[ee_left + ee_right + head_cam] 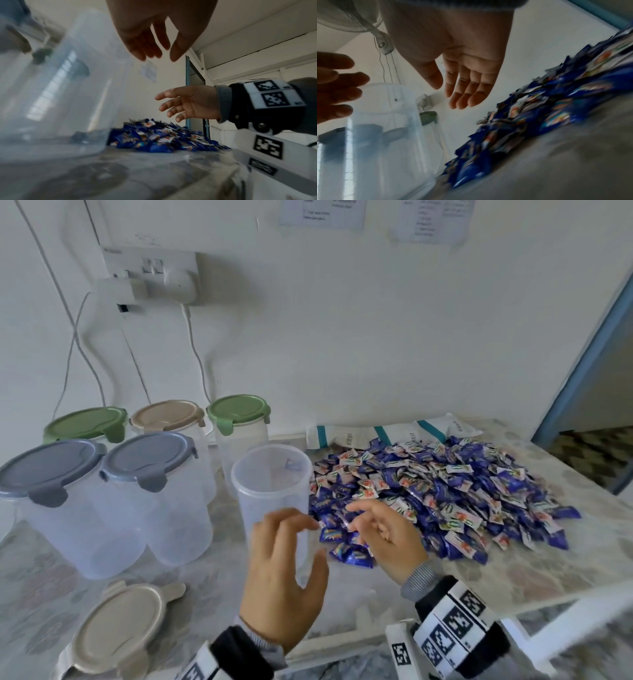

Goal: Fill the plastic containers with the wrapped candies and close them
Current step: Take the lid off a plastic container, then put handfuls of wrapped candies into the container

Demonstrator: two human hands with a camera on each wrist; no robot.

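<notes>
Candies lie heaped on the worktop beside the open jar, both hands, left hand and right hand, slack-fingered and empty, so a careless scoop could knock that light jar over.

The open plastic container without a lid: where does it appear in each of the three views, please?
Head: the open plastic container stands centre, left of the candy pile, behind the left hand.
Left wrist: it fills the left side, blurred, with the pile to its right.
Right wrist: lower left, the pile to its right.
Shared landmark: the blue candy pile.
</notes>
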